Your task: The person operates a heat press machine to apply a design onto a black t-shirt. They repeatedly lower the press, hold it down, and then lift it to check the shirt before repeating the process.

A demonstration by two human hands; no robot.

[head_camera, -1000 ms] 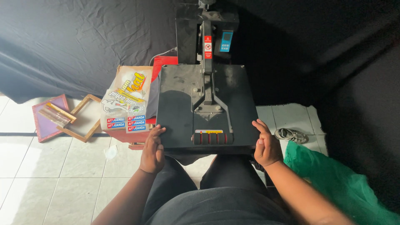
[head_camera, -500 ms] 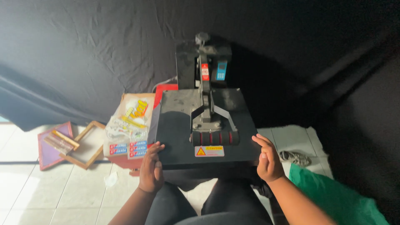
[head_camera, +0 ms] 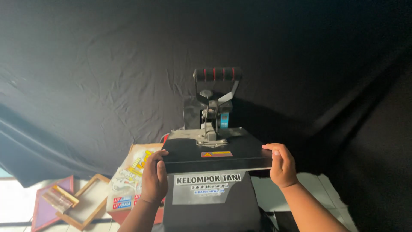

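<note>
Change: top plate (head_camera: 216, 154) of the heat press now lifted at its near edge, handle (head_camera: 217, 74) swung up high against the black backdrop (head_camera: 107, 77); half a second ago lying flat and shut, handle low and pointing near.
Left hand (head_camera: 154, 178): clasped on the near-left corner of the top plate, thumb on the upper face, fingers curled under the edge.
Right hand (head_camera: 281, 165): clasped on the near-right corner of the same plate, fingers over the top edge, thumb side facing near.
Top plate: dark, tilted up, small yellow-and-red warning sticker near the front middle.
Lower bed (head_camera: 212, 202): uncovered beneath the plate, a dark cloth lying on it with a pale printed panel (head_camera: 208, 187) of lettering.
Left of the press: printed bags (head_camera: 128, 180) stacked on a red box, just beside the left wrist.
Far left on the tiled floor: wooden frames (head_camera: 79, 202), one holding a purple screen.
Right of the press: pale cloth (head_camera: 272, 193) on the floor.
</note>
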